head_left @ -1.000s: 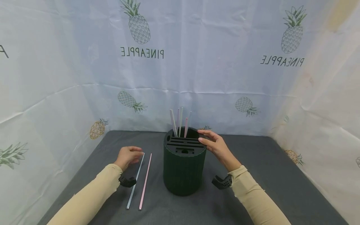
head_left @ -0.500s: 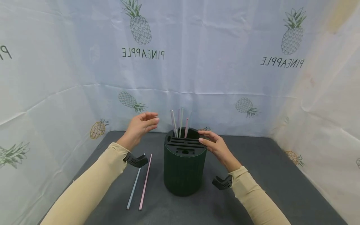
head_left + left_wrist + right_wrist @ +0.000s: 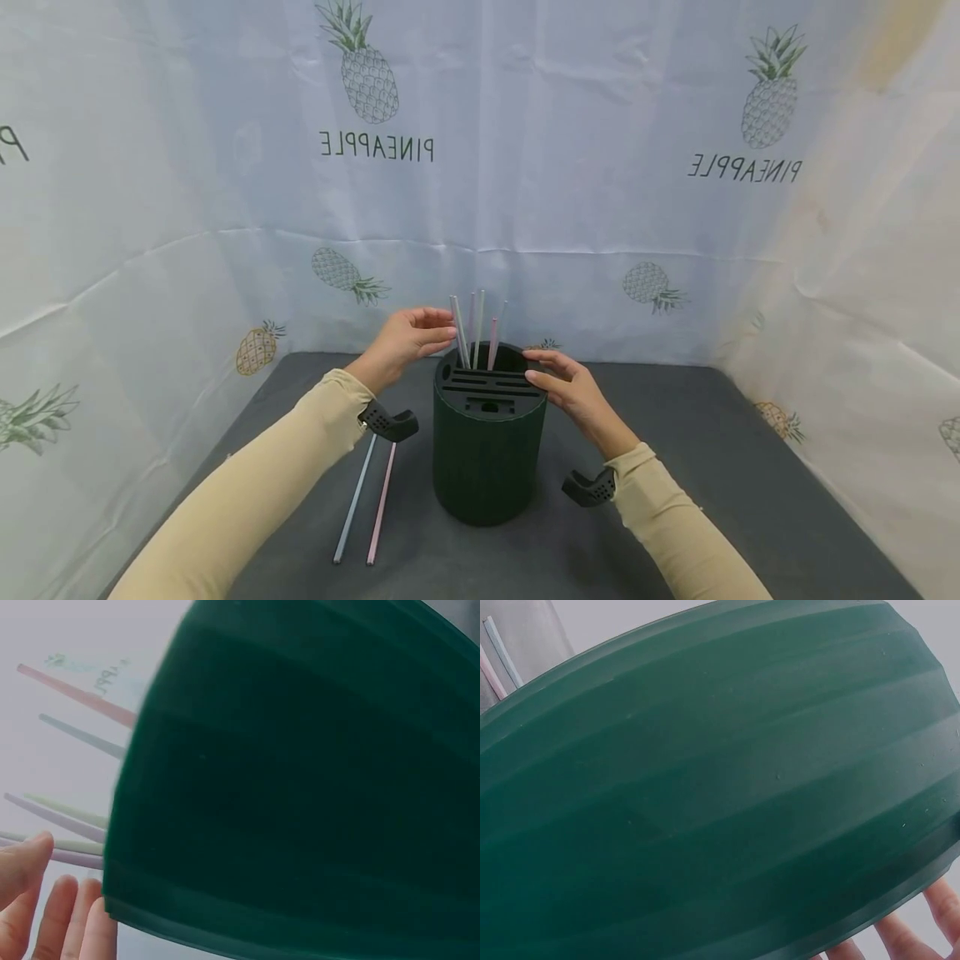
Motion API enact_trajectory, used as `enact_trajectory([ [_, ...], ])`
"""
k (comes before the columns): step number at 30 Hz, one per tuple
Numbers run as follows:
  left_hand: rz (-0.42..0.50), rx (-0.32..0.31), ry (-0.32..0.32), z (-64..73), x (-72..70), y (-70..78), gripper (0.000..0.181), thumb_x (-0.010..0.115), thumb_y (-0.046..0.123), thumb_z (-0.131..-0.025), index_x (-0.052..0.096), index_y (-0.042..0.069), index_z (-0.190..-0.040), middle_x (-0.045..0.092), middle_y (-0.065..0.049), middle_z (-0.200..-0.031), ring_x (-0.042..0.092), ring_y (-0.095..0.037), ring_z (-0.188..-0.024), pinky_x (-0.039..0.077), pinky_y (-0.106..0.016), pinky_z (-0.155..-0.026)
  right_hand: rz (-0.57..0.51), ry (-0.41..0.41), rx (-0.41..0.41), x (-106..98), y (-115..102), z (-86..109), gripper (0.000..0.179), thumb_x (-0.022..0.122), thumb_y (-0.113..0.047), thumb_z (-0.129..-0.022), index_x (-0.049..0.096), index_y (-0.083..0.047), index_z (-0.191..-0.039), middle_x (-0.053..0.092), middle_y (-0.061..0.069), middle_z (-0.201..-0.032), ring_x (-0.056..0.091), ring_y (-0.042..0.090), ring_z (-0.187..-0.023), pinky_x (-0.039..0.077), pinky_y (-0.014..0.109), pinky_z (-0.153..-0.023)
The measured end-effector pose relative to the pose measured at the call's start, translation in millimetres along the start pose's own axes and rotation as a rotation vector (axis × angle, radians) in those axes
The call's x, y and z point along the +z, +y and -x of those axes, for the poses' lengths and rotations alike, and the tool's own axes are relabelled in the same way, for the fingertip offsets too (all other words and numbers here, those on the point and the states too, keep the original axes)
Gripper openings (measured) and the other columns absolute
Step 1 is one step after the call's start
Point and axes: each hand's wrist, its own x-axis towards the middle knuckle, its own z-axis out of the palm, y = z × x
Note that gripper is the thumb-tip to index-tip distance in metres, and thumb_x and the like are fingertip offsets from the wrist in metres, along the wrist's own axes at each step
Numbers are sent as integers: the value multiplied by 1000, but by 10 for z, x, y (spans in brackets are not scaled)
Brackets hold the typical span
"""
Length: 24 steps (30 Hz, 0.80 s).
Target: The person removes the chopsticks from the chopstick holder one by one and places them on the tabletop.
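A dark green, ribbed knife block (image 3: 487, 458) stands upright, with slots and an open compartment in its black top. Several pastel chopsticks (image 3: 478, 329) rise from that compartment. My left hand (image 3: 405, 342) is at the block's left rim, its fingertips beside the leftmost chopsticks. In the left wrist view its thumb (image 3: 34, 859) overlaps a pale chopstick, with a gap between thumb and fingers; contact is unclear. My right hand (image 3: 573, 387) rests extended fingers and thumb on the right rim. Beneath my left forearm lie a blue chopstick (image 3: 354, 504) and a pink chopstick (image 3: 382, 504).
Dark grey cloth covers the table (image 3: 660, 467). A white curtain (image 3: 562, 192) with pineapple prints surrounds its back and sides. Each wrist wears a black camera mount (image 3: 588, 487), the left one hanging above the loose chopsticks.
My left hand has risen from the loose chopsticks and moved right to those standing in the knife block. My right hand has stayed on the rim.
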Motion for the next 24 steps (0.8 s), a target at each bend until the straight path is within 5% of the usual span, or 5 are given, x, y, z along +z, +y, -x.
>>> enact_trajectory([
  [10,-63,25,25,-30,61,-55,31,66,3,-91,58,-5,-119,64,-1,-100,65,-7,-89,55,-30,-90,12,7,-5,4,9,1,49,63,-30,-95,50,-16,-139,29,4,-156,27,28,-144,26,61,-114],
  [15,-25,54,48,-12,79,-18,26,65,1,-91,58,-3,-115,62,-1,-96,66,-8,-86,56,-35,-91,10,4,0,6,15,2,49,62,-30,-95,49,-15,-140,29,4,-156,27,29,-144,26,61,-113],
  [20,61,167,105,51,78,189,25,65,-1,-91,56,-5,-114,61,0,-94,67,-12,-87,56,-36,-91,7,5,6,7,15,-9,50,63,-31,-95,49,-16,-140,29,4,-156,27,29,-144,27,61,-113],
  [24,151,333,170,111,10,483,21,66,-2,-89,59,-3,-109,61,-1,-92,67,-13,-86,58,-32,-84,5,0,5,10,10,-13,50,63,-31,-95,49,-15,-140,29,4,-155,28,29,-144,27,61,-113],
])
